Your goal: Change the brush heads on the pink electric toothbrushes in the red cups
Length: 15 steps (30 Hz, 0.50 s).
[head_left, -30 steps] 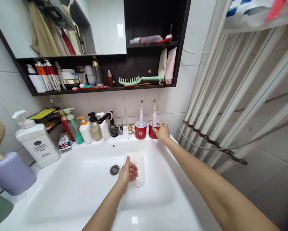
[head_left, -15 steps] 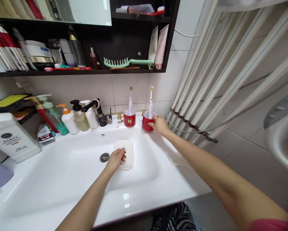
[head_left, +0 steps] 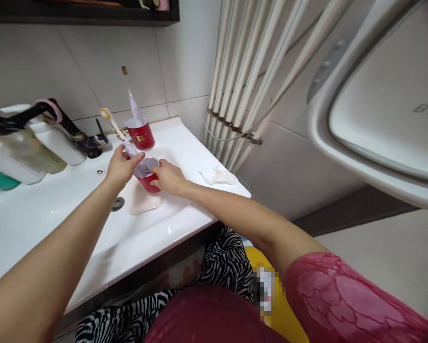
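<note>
My right hand (head_left: 171, 178) grips a red cup (head_left: 150, 183) from its right side, holding it above the basin. The cup leans a little and its white inside shows. The fingers of my left hand (head_left: 123, 164) close around the handle of a pale electric toothbrush (head_left: 119, 131). Its bristled head points up and to the left, while its lower end is at or inside the cup's mouth. Beneath the cup, a whitish flat tray (head_left: 144, 204) lies in the white sink (head_left: 178, 224), beside the drain (head_left: 118, 204). Behind stands another red cup (head_left: 142, 138) with a lilac toothbrush (head_left: 134, 108) upright in it.
Pump bottles (head_left: 56, 143) and a black faucet (head_left: 88, 143) line the back left. A crumpled white cloth or tissue (head_left: 218, 175) lies on the right ledge. White pipes (head_left: 251, 62) run down the wall. A large white appliance (head_left: 388, 105) juts in at upper right.
My right hand has brought the red cup off the back ledge, forward over the basin. My left hand has risen from the tray and taken hold of the toothbrush. The view has swung right.
</note>
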Motion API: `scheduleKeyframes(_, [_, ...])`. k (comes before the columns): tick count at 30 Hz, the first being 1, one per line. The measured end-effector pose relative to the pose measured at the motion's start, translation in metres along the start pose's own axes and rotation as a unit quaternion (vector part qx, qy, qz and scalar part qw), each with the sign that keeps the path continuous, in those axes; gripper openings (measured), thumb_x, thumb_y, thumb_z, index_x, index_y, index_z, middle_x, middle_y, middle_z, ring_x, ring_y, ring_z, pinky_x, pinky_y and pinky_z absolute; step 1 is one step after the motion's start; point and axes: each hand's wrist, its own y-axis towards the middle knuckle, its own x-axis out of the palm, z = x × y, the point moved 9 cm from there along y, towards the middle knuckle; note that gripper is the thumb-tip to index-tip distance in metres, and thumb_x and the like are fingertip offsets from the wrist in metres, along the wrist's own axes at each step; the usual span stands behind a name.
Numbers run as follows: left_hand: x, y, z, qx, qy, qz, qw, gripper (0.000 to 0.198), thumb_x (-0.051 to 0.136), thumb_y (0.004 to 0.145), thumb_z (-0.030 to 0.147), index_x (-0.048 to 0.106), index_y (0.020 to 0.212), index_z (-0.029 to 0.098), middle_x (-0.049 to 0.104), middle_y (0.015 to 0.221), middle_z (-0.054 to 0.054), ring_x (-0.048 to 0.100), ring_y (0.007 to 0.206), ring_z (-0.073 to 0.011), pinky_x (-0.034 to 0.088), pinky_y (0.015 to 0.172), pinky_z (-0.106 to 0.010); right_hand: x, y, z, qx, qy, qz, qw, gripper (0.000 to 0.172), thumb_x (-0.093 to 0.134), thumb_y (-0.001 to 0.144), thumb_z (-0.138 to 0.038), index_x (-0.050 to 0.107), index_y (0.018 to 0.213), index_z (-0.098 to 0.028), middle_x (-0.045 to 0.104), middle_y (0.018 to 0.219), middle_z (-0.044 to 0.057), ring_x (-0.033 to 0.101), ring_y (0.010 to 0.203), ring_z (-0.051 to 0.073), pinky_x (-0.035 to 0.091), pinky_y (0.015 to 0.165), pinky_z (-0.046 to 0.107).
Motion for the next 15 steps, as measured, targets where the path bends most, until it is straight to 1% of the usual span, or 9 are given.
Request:
scheduleKeyframes(2, [0.0, -0.002, -0.004, -0.028, 0.02, 0.013, 0.999, 0.04, 0.052, 0.062, 0.017, 0.042, 0.1, 0.009, 0.054, 0.083, -0.003, 0.045, 0.063, -0.006, 0.038, 0.068, -0.026, 0.007, 0.0, -0.001, -0.006, 0.006, -0.008, 1.0, 0.027, 0.048, 0.065, -0.034, 0.049, 0.089, -0.021, 0.046, 0.091, 0.005, 0.048, 0.076, 0.018, 0.039, 0.06, 0.026])
scheduleKeyframes(4, [-0.005, -0.004, -0.013, -0.06, 0.043, 0.048, 0.996, 0.033, 0.051, 0.062, 0.014, 0.047, 0.094, 0.008, 0.054, 0.075, -0.001, 0.043, 0.058, -0.0046, 0.038, 0.067, -0.026, 0.013, 0.0, -0.001, -0.015, 0.01, -0.019, 1.0, 0.027, 0.047, 0.065, -0.033, 0.049, 0.089, -0.021, 0.046, 0.091, 0.005, 0.048, 0.075, 0.017, 0.039, 0.059, 0.027])
scheduleKeyframes(7, [-0.011, -0.007, -0.024, -0.07, 0.055, 0.091, 0.992, 0.03, 0.053, 0.059, 0.011, 0.05, 0.09, 0.009, 0.053, 0.067, 0.002, 0.041, 0.054, -0.0034, 0.039, 0.067, -0.026, 0.023, 0.001, -0.002, -0.028, 0.016, -0.031, 0.999, 0.025, 0.046, 0.066, -0.031, 0.048, 0.089, -0.021, 0.046, 0.091, 0.006, 0.047, 0.075, 0.018, 0.038, 0.058, 0.027])
scheduleKeyframes(9, [-0.011, -0.007, -0.026, -0.053, 0.054, 0.104, 0.992, 0.028, 0.053, 0.059, 0.01, 0.051, 0.087, 0.01, 0.053, 0.066, 0.003, 0.041, 0.053, -0.0031, 0.04, 0.067, -0.026, 0.027, 0.004, -0.002, -0.034, 0.02, -0.029, 0.999, 0.025, 0.045, 0.067, -0.029, 0.048, 0.089, -0.02, 0.045, 0.091, 0.007, 0.047, 0.075, 0.018, 0.038, 0.058, 0.027])
scheduleKeyframes(11, [-0.01, -0.006, -0.022, -0.023, 0.057, 0.112, 0.992, 0.025, 0.052, 0.06, 0.011, 0.051, 0.085, 0.01, 0.055, 0.068, 0.003, 0.042, 0.054, -0.0029, 0.041, 0.067, -0.026, 0.029, 0.007, -0.003, -0.04, 0.023, -0.022, 0.999, 0.024, 0.045, 0.067, -0.029, 0.048, 0.089, -0.02, 0.045, 0.09, 0.007, 0.047, 0.076, 0.018, 0.038, 0.058, 0.027])
scheduleKeyframes(13, [-0.014, -0.006, -0.011, 0.016, 0.063, 0.132, 0.989, 0.025, 0.051, 0.06, 0.012, 0.051, 0.085, 0.009, 0.056, 0.071, 0.003, 0.043, 0.056, -0.0027, 0.041, 0.067, -0.026, 0.032, 0.011, -0.003, -0.042, 0.026, -0.023, 0.999, 0.024, 0.044, 0.067, -0.03, 0.048, 0.089, -0.021, 0.045, 0.091, 0.006, 0.046, 0.076, 0.018, 0.038, 0.058, 0.027])
scheduleKeyframes(15, [-0.026, -0.007, 0.004, 0.058, 0.053, 0.165, 0.983, 0.026, 0.049, 0.062, 0.013, 0.048, 0.087, 0.008, 0.056, 0.076, 0.002, 0.045, 0.059, -0.0033, 0.042, 0.067, -0.028, 0.035, 0.013, -0.004, -0.041, 0.033, -0.034, 0.998, 0.024, 0.043, 0.068, -0.03, 0.048, 0.088, -0.02, 0.045, 0.091, 0.006, 0.047, 0.076, 0.018, 0.038, 0.059, 0.028])
